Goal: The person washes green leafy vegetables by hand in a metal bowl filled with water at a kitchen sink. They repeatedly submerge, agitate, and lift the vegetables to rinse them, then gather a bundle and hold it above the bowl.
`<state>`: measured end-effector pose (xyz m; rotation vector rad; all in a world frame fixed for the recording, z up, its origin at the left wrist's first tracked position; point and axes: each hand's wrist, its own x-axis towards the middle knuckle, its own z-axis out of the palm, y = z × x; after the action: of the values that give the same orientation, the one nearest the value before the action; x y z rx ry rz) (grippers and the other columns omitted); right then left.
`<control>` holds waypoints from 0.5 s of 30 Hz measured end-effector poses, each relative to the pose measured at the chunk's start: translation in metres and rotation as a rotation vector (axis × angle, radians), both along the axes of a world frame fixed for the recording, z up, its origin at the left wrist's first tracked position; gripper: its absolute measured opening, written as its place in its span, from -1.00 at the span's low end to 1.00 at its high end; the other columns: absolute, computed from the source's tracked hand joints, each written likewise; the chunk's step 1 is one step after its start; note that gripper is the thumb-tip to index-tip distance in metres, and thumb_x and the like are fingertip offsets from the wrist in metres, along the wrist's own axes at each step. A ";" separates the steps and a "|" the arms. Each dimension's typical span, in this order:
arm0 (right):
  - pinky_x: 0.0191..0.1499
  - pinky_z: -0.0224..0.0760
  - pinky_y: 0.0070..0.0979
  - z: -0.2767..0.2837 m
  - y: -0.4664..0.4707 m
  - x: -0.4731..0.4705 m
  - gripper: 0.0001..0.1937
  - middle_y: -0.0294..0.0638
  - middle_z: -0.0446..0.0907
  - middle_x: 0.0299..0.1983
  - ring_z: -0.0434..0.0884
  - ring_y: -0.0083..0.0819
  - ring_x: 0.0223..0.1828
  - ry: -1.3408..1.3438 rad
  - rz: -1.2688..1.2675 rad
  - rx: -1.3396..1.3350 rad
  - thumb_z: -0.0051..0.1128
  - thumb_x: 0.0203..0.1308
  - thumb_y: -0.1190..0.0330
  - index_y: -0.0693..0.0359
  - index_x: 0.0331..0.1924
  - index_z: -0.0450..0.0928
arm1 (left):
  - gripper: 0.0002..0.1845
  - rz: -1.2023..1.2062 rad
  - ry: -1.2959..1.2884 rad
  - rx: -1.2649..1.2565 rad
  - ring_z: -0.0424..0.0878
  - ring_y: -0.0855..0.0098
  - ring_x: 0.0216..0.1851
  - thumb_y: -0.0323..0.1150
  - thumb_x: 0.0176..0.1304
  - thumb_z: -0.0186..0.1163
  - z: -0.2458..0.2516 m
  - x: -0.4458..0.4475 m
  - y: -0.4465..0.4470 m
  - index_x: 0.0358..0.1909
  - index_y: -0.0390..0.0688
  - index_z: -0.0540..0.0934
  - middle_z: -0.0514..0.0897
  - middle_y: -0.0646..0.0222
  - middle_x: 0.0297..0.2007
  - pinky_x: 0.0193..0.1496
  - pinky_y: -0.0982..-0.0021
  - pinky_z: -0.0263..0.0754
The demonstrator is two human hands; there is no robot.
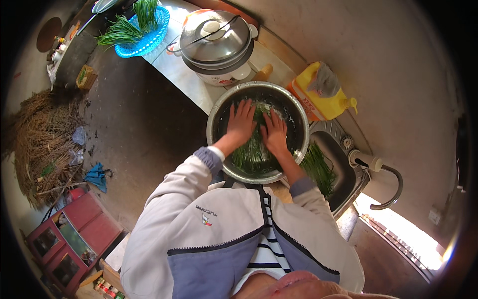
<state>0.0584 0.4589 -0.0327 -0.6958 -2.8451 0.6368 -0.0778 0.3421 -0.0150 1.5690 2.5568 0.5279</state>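
A round metal basin (257,178) holds water and long green leaf stalks (248,153), which look like Chinese chives. My left hand (241,119) lies palm down over the stalks in the basin's left half, fingers extended and slightly apart. To its right, my right hand (275,131) is also palm down at the greens, with its fingers spread. Neither hand is closed around anything that I can see. What lies under the palms is hidden.
Right of the basin, more green stalks (317,170) lie in a metal sink (345,177) below a curved faucet (396,183). A yellow jug (321,93) stands beside the basin. Beyond are an electric cooker (218,41) and a blue plastic basket (158,35) with greens.
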 end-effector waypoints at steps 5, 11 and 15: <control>0.42 -0.03 0.10 -0.010 -0.018 0.007 -0.43 -0.09 0.17 0.48 0.19 -0.06 0.46 -0.268 0.004 -0.041 0.10 0.30 0.19 0.07 0.38 0.32 | -0.29 -0.025 -0.057 -0.097 0.01 0.06 0.51 -0.13 0.27 0.20 -0.023 0.019 -0.022 0.40 -0.20 0.28 0.11 0.16 0.48 0.44 -0.24 -0.11; 0.39 -0.04 0.20 0.004 -0.022 0.026 -0.47 -0.11 0.26 0.43 0.20 0.01 0.43 -0.095 0.049 -0.033 0.08 0.28 0.11 -0.04 0.33 0.40 | -0.27 -0.033 -0.080 -0.062 0.06 0.03 0.49 -0.11 0.22 0.24 -0.006 0.036 -0.043 0.38 -0.20 0.30 0.18 0.14 0.45 0.41 -0.27 -0.04; 0.39 -0.09 0.23 -0.018 -0.031 0.034 -0.46 -0.15 0.29 0.42 0.21 0.02 0.43 -0.235 0.087 -0.005 0.11 0.25 0.09 -0.13 0.33 0.40 | -0.27 -0.032 -0.080 -0.064 0.09 0.01 0.48 -0.09 0.19 0.26 -0.019 0.046 -0.051 0.36 -0.19 0.33 0.20 0.12 0.43 0.39 -0.30 0.01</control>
<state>0.0927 0.4278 -0.0506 -0.6935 -3.1056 0.6116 -0.0319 0.2911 -0.0341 1.5324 2.4605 0.4905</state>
